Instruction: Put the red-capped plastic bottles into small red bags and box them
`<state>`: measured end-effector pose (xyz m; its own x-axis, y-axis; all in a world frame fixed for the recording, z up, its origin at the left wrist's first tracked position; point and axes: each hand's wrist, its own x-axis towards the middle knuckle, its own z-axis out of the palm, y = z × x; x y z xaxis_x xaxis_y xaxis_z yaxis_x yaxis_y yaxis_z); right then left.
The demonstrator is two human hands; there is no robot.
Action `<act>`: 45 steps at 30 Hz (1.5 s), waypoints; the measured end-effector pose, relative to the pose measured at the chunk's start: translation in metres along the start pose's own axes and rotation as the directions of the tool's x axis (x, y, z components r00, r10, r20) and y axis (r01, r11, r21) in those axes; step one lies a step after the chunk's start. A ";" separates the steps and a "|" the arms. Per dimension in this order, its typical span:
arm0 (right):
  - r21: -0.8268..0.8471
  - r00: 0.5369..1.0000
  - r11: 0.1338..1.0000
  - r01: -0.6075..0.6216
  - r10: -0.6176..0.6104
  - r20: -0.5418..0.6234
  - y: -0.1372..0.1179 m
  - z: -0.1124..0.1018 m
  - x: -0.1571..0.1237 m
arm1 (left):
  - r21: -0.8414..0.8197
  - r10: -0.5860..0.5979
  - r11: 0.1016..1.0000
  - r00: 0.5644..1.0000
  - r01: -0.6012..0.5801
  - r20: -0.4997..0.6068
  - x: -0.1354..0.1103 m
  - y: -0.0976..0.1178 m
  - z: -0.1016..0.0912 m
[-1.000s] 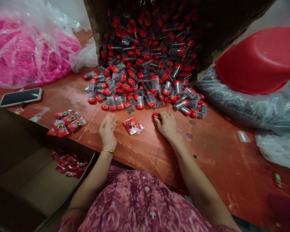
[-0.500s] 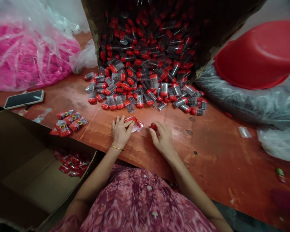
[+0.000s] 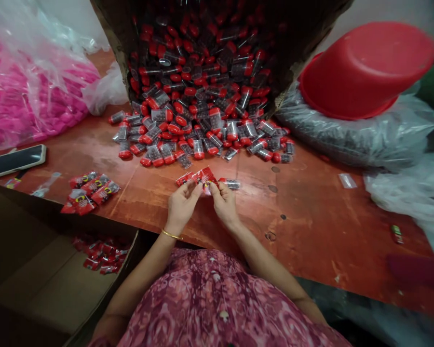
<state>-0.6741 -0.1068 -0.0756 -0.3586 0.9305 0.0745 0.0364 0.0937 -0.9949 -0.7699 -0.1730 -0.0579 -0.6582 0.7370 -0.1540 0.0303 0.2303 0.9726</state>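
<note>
A small red printed plastic packet is pinched between my two hands, just above the table. My left hand grips its left side and my right hand its lower right edge. Just beyond the fingers of my right hand lies a clear tube with a red cap, dark bits inside. Another red packet rests flat by my left fingertips. Ahead, a big heap of similar red-capped tubes spills out of a dark carton.
Several filled red packets lie at left, with more in an open cardboard box below the table edge. A phone and a bag of pink pieces are far left. A red tub sits on a plastic sack at right.
My right hand has let go of the red-capped tube, which now lies on the table, and has moved left to the packet. My left hand has lifted the packet. The view has shifted slightly.
</note>
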 end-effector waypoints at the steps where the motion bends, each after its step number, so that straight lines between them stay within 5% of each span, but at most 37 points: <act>1: -0.032 1.000 0.999 0.020 -0.020 -0.007 0.001 0.000 -0.002 | -0.097 -0.071 0.992 0.996 0.075 0.053 -0.001 0.000 0.002; 7: -0.095 0.988 0.987 0.127 -0.118 0.103 0.006 0.007 -0.011 | -0.462 -0.254 0.838 0.957 0.290 0.139 0.000 0.011 0.005; 10: -0.230 0.957 0.939 0.254 -0.210 0.201 0.004 -0.013 -0.003 | -0.493 -0.350 0.783 0.924 0.379 0.154 0.004 0.015 0.000; 13: -0.546 0.907 0.726 0.417 -0.300 0.294 0.004 -0.054 0.017 | -0.517 -0.395 0.760 0.912 0.393 0.112 0.009 0.015 -0.005; 16: -0.749 0.891 0.482 0.454 -0.228 0.393 0.014 -0.090 0.036 | -0.527 -0.400 0.752 0.909 0.396 0.113 0.011 0.014 -0.005; 19: -0.788 0.884 0.403 0.465 -0.156 0.442 0.026 -0.102 0.039 | -0.518 -0.396 0.752 0.908 0.408 0.140 0.011 0.015 0.000; 21: -0.760 0.889 0.465 0.454 -0.171 0.425 0.029 -0.100 0.032 | -0.510 -0.397 0.755 0.907 0.411 0.143 0.010 0.016 0.002; 26: -0.435 0.957 0.858 0.273 -0.194 0.217 0.011 -0.082 -0.003 | -0.494 -0.380 0.777 0.916 0.390 0.126 0.006 0.021 0.005; 28: -0.318 0.966 0.920 0.230 -0.174 0.193 -0.001 -0.076 -0.016 | -0.487 -0.369 0.787 0.922 0.378 0.118 0.004 0.021 0.006; 34: -0.234 0.962 0.964 0.129 -0.064 0.267 -0.019 -0.063 -0.028 | -0.438 -0.257 0.849 0.956 0.295 0.144 0.000 0.014 0.009; 41: -0.215 0.977 0.976 0.029 0.018 0.214 -0.014 -0.057 -0.027 | -0.285 -0.134 0.942 0.976 0.179 0.170 0.003 0.005 0.002; 45: -0.246 0.988 0.968 0.053 -0.014 0.156 -0.010 -0.053 -0.033 | -0.336 -0.136 0.924 0.978 0.183 0.158 0.002 0.003 0.008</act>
<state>-0.6133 -0.1193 -0.0645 -0.5005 0.8623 0.0772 0.2461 0.2272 -0.9422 -0.7656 -0.1658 -0.0563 -0.5286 0.7901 -0.3103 -0.3453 0.1339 0.9289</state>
